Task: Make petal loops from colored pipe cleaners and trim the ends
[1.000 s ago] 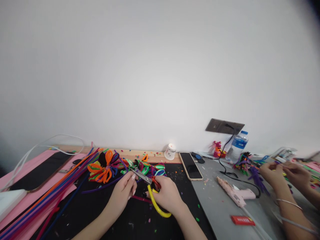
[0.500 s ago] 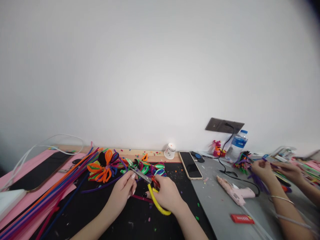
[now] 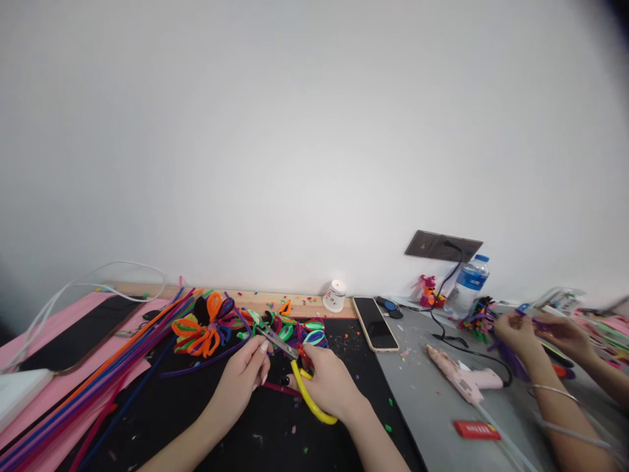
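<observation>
Yellow-handled scissors (image 3: 314, 401) are gripped in my right hand (image 3: 330, 380), their metal blades pointing up and left. My left hand (image 3: 244, 370) is pinched closed just beside the blades; what its fingers hold is hidden. A magenta pipe cleaner (image 3: 282, 389) shows between the two hands, and I cannot tell whether either one grips it. Behind my left hand lies a flower of looped orange, black and purple pipe cleaners (image 3: 211, 326). More looped pipe cleaners in green and purple (image 3: 314, 333) sit beyond the scissors on the black mat (image 3: 255, 432).
Long pipe cleaners (image 3: 105, 377) and a dark phone (image 3: 81, 334) lie on pink sheets at left. A paper cup (image 3: 335, 296) and a phone (image 3: 376, 324) stand behind. Rightward are a pink glue gun (image 3: 464, 380), a red box (image 3: 476, 430), a bottle (image 3: 469, 288) and another person's hands (image 3: 523, 344).
Both my hands and the scissors stay almost in place. The view has shifted very slightly.
</observation>
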Tool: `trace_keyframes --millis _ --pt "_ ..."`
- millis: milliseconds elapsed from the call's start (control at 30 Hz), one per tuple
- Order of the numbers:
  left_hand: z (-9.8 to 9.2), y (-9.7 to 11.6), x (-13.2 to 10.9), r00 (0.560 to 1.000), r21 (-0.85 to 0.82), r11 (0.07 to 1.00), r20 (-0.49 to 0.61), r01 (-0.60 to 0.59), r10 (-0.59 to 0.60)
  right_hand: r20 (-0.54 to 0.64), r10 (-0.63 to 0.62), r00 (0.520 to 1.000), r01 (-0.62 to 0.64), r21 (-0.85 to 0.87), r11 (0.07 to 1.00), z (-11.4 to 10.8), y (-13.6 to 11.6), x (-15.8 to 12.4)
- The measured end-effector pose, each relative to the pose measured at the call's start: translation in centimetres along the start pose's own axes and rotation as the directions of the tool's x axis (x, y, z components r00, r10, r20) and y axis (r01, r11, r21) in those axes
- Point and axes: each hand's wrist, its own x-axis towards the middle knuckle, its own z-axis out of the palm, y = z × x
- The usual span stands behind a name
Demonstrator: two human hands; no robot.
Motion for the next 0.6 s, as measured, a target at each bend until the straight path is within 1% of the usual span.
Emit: trace_keyframes --millis 233,467,600 --pt "0.0 -0.2 0.2 1.000 -0.009 1.000 0.025 0.008 -0.008 -0.032 0.023 0.999 -0.023 -0.025 0.999 0.2 0.4 0.1" --pt "0.0 -0.4 0.3 0.999 -0.038 0.999 0.028 0.018 -0.017 -0.094 0.014 0.995 -0.021 -0.064 0.998 -0.1 -0.3 0.2" --pt "-0.1 -0.3 0.2 1.000 -0.043 0.999 0.020 0.010 -0.009 -0.069 0.048 0.996 -0.054 -0.077 0.996 -0.2 -0.7 0.1"
